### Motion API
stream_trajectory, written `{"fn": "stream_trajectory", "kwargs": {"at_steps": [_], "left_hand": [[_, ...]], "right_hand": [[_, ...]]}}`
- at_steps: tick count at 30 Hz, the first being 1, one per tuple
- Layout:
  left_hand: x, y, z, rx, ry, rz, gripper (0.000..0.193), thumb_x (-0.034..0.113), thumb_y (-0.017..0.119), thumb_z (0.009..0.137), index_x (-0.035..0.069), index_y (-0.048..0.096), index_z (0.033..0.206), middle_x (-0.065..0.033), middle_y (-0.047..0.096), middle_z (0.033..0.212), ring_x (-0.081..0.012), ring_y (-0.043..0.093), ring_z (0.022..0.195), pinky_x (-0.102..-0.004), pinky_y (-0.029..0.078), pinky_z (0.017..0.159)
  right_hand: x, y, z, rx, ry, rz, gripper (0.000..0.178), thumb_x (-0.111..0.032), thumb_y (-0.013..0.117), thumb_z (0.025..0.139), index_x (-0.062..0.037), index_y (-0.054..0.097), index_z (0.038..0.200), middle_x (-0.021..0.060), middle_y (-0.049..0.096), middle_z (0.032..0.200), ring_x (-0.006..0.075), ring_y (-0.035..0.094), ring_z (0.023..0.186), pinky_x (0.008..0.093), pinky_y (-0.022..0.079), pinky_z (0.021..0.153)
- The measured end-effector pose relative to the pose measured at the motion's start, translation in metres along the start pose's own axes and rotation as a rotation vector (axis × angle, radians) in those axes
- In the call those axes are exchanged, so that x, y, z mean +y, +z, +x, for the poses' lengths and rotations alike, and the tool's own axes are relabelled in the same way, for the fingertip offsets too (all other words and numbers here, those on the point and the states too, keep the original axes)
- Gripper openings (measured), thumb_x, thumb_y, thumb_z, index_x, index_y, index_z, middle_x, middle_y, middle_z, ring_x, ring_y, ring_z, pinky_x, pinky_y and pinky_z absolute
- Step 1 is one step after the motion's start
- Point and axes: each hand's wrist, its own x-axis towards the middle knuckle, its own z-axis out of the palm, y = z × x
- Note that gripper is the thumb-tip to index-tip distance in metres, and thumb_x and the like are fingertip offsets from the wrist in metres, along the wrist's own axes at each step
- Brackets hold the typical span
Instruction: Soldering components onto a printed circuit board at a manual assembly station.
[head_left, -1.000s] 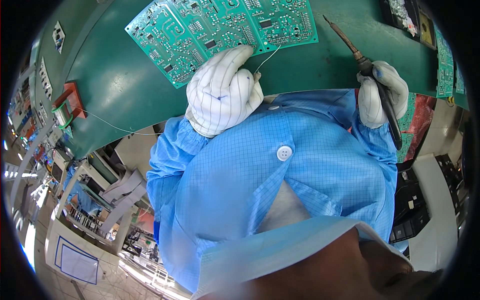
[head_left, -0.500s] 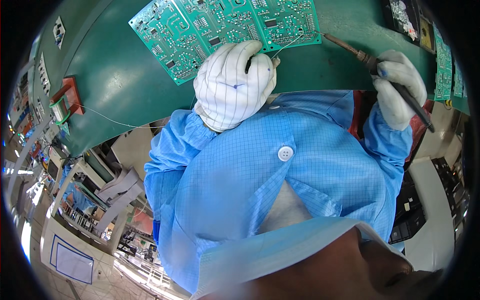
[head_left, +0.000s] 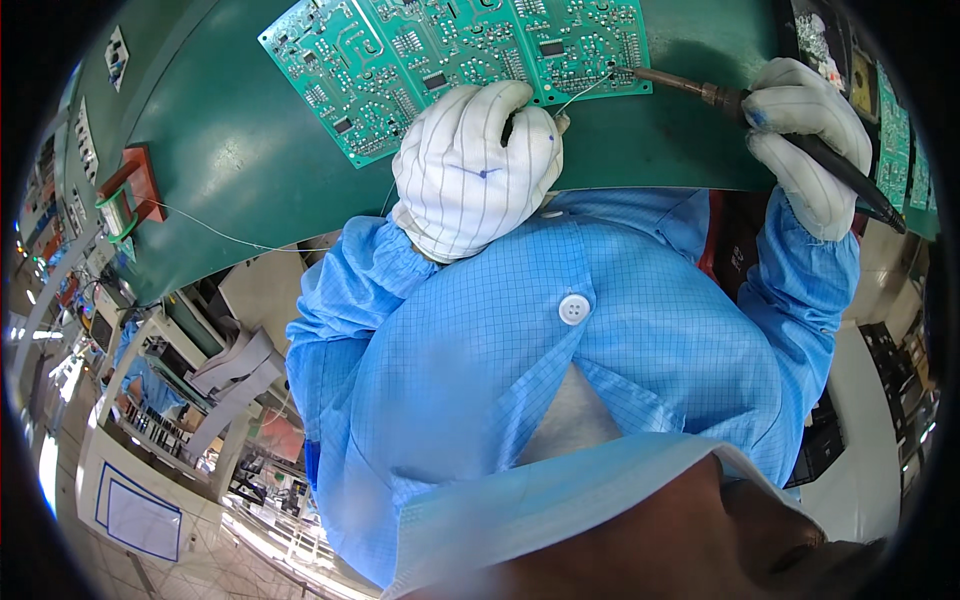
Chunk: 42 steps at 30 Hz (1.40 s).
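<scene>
A green circuit board panel (head_left: pixel 470 50) lies on the green bench mat, crowded with small parts and solder points. My left hand (head_left: pixel 480 170), in a striped white glove, is closed at the panel's near edge and pinches a thin solder wire (head_left: pixel 585 92). The wire's free end reaches the right part of the panel. In my gloved right hand (head_left: pixel 810 140) is a soldering iron (head_left: pixel 735 102), held like a pen by its black handle. Its tip meets the board right by the end of the wire.
On the left, a solder spool (head_left: pixel 118 215) sits on a red stand (head_left: pixel 142 185), its wire trailing toward my left arm. A dark tray with whitish scraps (head_left: pixel 820 45) is at the upper right. More green boards (head_left: pixel 893 140) lie beyond my right hand.
The iron's tip has moved left from beside the panel onto the board at the wire's end. My right hand has shifted slightly right and away from me. My left hand has barely moved.
</scene>
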Motion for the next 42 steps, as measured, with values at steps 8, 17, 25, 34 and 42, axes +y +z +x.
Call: {"fn": "stream_trajectory", "kwargs": {"at_steps": [8, 17, 25, 34, 42], "left_hand": [[0.0, 0.0, -0.001, -0.014, -0.006, 0.017, 0.024, 0.019, 0.074, 0.073, 0.011, 0.06, 0.09, -0.0063, 0.062, 0.099, -0.0229, 0.063, 0.082, -0.0331, 0.054, 0.069], [0.0, -0.001, -0.002, -0.073, -0.014, 0.044, 0.025, 0.019, 0.075, 0.073, 0.012, 0.059, 0.091, -0.0052, 0.062, 0.099, -0.0225, 0.063, 0.084, -0.0327, 0.054, 0.07], [0.0, -0.005, -0.002, -0.058, -0.02, 0.006, 0.022, 0.015, 0.072, 0.07, 0.009, 0.058, 0.086, -0.0071, 0.065, 0.1, -0.0234, 0.065, 0.083, -0.0328, 0.055, 0.07], [-0.002, -0.009, -0.005, -0.042, -0.025, -0.022, 0.017, 0.011, 0.069, 0.07, 0.008, 0.057, 0.082, -0.0088, 0.065, 0.101, -0.0249, 0.066, 0.086, -0.0335, 0.056, 0.074], [-0.003, -0.018, -0.008, -0.079, -0.057, -0.111, 0.016, 0.006, 0.067, 0.068, 0.006, 0.055, 0.08, -0.0106, 0.064, 0.104, -0.0271, 0.066, 0.091, -0.0335, 0.056, 0.076]], "right_hand": [[0.006, -0.004, 0.004, -0.095, -0.18, -0.124, 0.017, -0.008, 0.066, 0.067, 0.0001, 0.066, 0.082, 0.0134, 0.064, 0.084, 0.0306, 0.06, 0.078, 0.0396, 0.049, 0.068], [0.005, -0.01, 0.007, -0.101, 0.029, -0.166, 0.023, -0.013, 0.068, 0.066, -0.0001, 0.064, 0.085, 0.0132, 0.063, 0.084, 0.0282, 0.06, 0.078, 0.0359, 0.047, 0.068], [-0.008, -0.004, 0.018, -0.093, 0.07, -0.072, 0.023, -0.015, 0.066, 0.065, 0.0008, 0.064, 0.082, 0.0131, 0.063, 0.083, 0.0281, 0.058, 0.076, 0.035, 0.046, 0.066], [-0.001, -0.015, -0.013, 0.126, -0.197, -0.334, 0.015, -0.008, 0.069, 0.075, 0.0012, 0.069, 0.087, 0.0153, 0.065, 0.089, 0.0285, 0.065, 0.082, 0.0349, 0.052, 0.073], [0.036, -0.01, -0.065, 0.501, -0.107, -1.206, 0.015, 0.008, 0.062, 0.082, 0.0067, 0.066, 0.096, 0.0215, 0.066, 0.099, 0.0287, 0.07, 0.086, 0.0314, 0.058, 0.077]]}}
